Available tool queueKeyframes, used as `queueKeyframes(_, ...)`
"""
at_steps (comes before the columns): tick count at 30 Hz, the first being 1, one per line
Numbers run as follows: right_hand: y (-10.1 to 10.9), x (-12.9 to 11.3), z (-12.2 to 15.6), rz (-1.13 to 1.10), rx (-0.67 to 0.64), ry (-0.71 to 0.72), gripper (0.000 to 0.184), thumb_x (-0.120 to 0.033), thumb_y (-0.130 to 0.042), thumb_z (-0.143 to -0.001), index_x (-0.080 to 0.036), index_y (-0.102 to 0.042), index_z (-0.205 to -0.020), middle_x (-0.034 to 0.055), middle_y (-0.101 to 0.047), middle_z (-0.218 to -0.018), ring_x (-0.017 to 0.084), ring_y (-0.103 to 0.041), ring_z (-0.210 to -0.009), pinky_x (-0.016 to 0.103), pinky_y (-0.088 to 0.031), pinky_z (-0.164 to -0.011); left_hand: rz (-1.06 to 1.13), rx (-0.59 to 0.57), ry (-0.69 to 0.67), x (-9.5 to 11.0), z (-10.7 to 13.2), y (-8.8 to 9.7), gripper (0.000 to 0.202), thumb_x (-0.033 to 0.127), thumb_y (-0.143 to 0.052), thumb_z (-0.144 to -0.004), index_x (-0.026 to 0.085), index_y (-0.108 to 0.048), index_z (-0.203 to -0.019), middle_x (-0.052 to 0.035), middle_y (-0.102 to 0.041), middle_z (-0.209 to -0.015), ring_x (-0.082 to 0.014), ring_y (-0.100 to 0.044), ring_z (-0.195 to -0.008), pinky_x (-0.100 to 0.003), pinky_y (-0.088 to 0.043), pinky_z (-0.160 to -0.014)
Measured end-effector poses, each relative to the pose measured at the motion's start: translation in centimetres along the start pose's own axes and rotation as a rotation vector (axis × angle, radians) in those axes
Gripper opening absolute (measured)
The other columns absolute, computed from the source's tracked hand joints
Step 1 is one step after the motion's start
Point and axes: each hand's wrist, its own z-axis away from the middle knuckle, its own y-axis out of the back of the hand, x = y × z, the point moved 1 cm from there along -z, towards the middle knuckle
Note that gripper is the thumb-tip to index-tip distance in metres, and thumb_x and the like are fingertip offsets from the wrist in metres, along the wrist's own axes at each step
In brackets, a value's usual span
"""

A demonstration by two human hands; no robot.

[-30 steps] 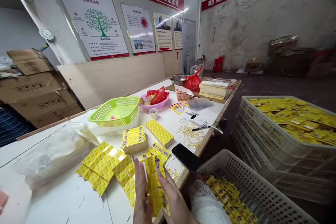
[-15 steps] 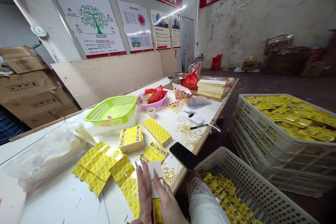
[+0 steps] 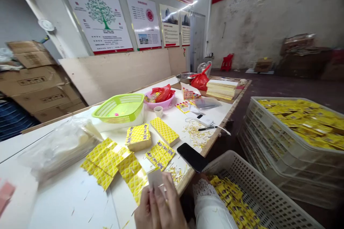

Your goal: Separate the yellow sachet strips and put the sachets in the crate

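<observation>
Both my hands meet at the bottom edge of the view, over the near edge of the white table (image 3: 67,200). My left hand (image 3: 143,209) and my right hand (image 3: 169,204) are pressed together around a small white packet (image 3: 155,179), whose top sticks up above the fingertips. Flat yellow patterned packets (image 3: 113,161) lie fanned out on the table just left of my hands. A small fan of printed yellow packets (image 3: 160,154) and two neat stacks (image 3: 138,136) (image 3: 164,131) lie beyond them.
A black phone (image 3: 192,156) lies at the table edge. A white crate (image 3: 249,189) with yellow packets sits at my right, fuller crates (image 3: 295,128) behind it. A green basket (image 3: 119,107), a pink bowl (image 3: 159,102), a clear plastic bag (image 3: 59,148) and paper scraps are on the table.
The yellow packet held upright a second ago is gone from my hands; a white packet is now between them. My hands have drawn closer together and lower in view.
</observation>
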Motion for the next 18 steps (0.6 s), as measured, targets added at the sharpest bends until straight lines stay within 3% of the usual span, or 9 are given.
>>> queueKeyframes(2, 0.4, -0.2, -0.2, 0.079, 0.011, 0.061, 0.046, -0.058, -0.061, -0.076, -0.023, -0.059, -0.106, 0.0087, -0.065, -0.107, 0.025, -0.06, -0.1, 0.032, -0.047, -0.087, -0.048, -0.048, -0.068, -0.3, 0.2, -0.4, 0.045, 0.063, -0.044, -0.084, 0.021, -0.057, -0.075, -0.0013, -0.06, -0.061, -0.0164, -0.055, -0.054, -0.025, -0.041, -0.054)
queueKeyframes(4, 0.8, -0.1, -0.7, 0.108, -0.058, 0.044, 0.042, -0.059, -0.056, -0.079, -0.022, -0.055, -0.098, 0.0061, -0.068, -0.085, 0.022, -0.064, -0.078, 0.03, -0.051, -0.069, -0.096, -0.092, -0.095, -0.5, 0.6, -1.0, 0.044, 0.057, -0.036, -0.091, 0.02, -0.055, -0.074, -0.0036, -0.061, -0.064, -0.0171, -0.056, -0.058, -0.026, -0.042, -0.057)
queueKeyframes(9, 1.5, 0.1, -2.8, -0.009, -0.213, -0.092, 0.044, -0.059, -0.063, -0.073, -0.022, -0.05, -0.093, 0.0042, -0.068, -0.085, 0.021, -0.064, -0.076, 0.027, -0.051, -0.063, -0.213, -0.177, -0.088, -0.1, 0.1, -1.5, 0.04, 0.044, -0.026, -0.097, 0.02, -0.054, -0.084, -0.0028, -0.059, -0.069, -0.0159, -0.055, -0.062, -0.026, -0.041, -0.06)
queueKeyframes(13, 2.0, 0.1, -4.8, 0.043, -0.304, -0.137, 0.04, -0.052, -0.068, -0.073, -0.023, -0.051, -0.095, 0.0019, -0.068, -0.084, 0.021, -0.065, -0.077, 0.029, -0.051, -0.066, -0.393, -0.253, -0.325, -0.3, -3.7, 2.1, 0.042, 0.043, -0.026, -0.097, 0.019, -0.058, -0.085, -0.0024, -0.058, -0.067, -0.0156, -0.055, -0.064, -0.027, -0.042, -0.062)
queueKeyframes(16, 1.7, 0.7, -7.6, 0.148, -0.293, -0.064, 0.039, -0.053, -0.065, -0.076, -0.023, -0.049, -0.096, 0.0016, -0.067, -0.082, 0.02, -0.064, -0.076, 0.029, -0.051, -0.066, -0.722, -0.108, -0.495, -2.3, -8.0, 5.5, 0.039, 0.048, -0.045, -0.091, 0.017, -0.056, -0.112, -0.0123, -0.061, -0.109, -0.0243, -0.052, -0.108, -0.038, -0.04, -0.093)
queueKeyframes(18, 0.9, 1.6, -9.4, 0.276, -0.31, 0.016, 0.038, -0.057, -0.058, -0.078, -0.023, -0.048, -0.091, 0.0019, -0.066, -0.078, 0.02, -0.063, -0.071, 0.029, -0.05, -0.062, -0.957, -0.164, -0.479, -4.5, -10.1, 6.7, 0.067, 0.058, -0.056, -0.081, 0.017, -0.043, -0.132, -0.0154, -0.045, -0.137, -0.0303, -0.036, -0.129, -0.047, -0.03, -0.104)
